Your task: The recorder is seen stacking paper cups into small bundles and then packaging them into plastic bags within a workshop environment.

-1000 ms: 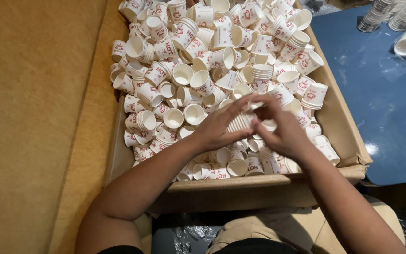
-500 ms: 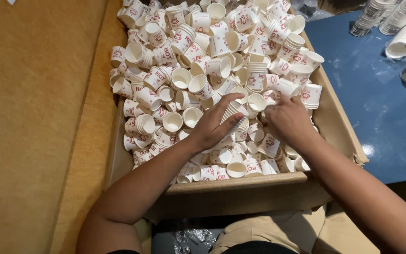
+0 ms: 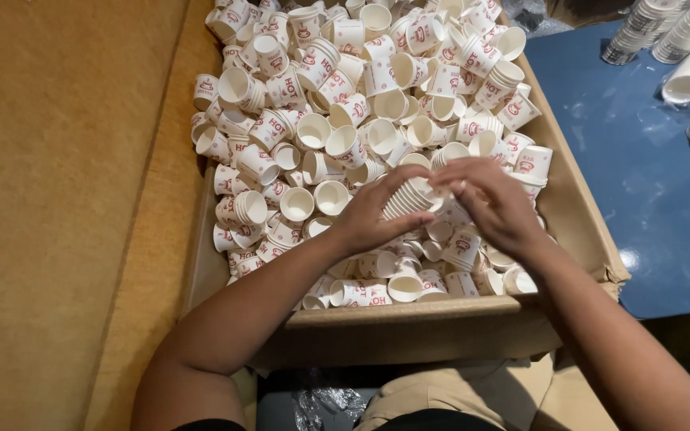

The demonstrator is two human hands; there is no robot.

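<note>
nesting resumed: short cup stack (image 3: 407, 199) now gripped in left hand (image 3: 373, 215), right hand (image 3: 493, 203) brought back over its mouth, fingers curled, after brief dip into loose cups (image 3: 345, 104). stack held above cardboard box (image 3: 409, 331); stack is lengthened.

Cardboard box (image 3: 409, 331) of loose paper cups (image 3: 313, 128), both hands over its near right part.

Left hand (image 3: 373, 214) and right hand (image 3: 495, 201) meet above the cups, a nested stack of cups (image 3: 409, 198) between them, held by the left fingers, right fingertips at its open end. Box sits between a flat board (image 3: 49, 199) on the left and a table surface (image 3: 648, 175) on the right. Long cup stacks (image 3: 664, 28) lie on that surface at far right, behind the box's right wall.
</note>
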